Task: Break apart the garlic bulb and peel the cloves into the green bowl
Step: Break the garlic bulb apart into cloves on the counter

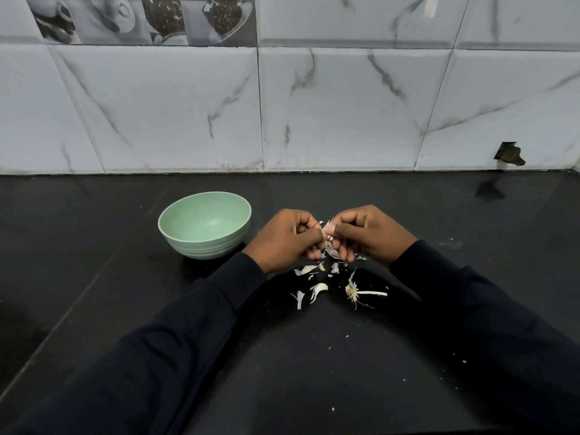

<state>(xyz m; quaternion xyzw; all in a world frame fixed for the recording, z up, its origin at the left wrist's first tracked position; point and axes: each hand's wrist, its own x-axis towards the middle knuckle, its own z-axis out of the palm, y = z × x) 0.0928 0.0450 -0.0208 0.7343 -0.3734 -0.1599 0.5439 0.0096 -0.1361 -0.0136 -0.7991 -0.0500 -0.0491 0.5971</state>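
Note:
A pale green bowl [204,224] stands on the black counter, left of my hands, and looks empty inside. My left hand [284,240] and my right hand [365,235] meet above the counter, fingers curled, both pinching a garlic clove [329,230] with pinkish skin between the thumbs. More garlic pieces [331,251] sit under the curled fingers. Below the hands lie a loose clove [320,288], another clove [309,269], the garlic root and stem [356,292] and several scraps of white skin [300,299].
The black counter [439,215] runs back to a white marbled tile wall [345,105]. A dark hole [509,153] breaks the wall at the right. Small white skin flakes [333,410] are scattered on the counter nearer to me.

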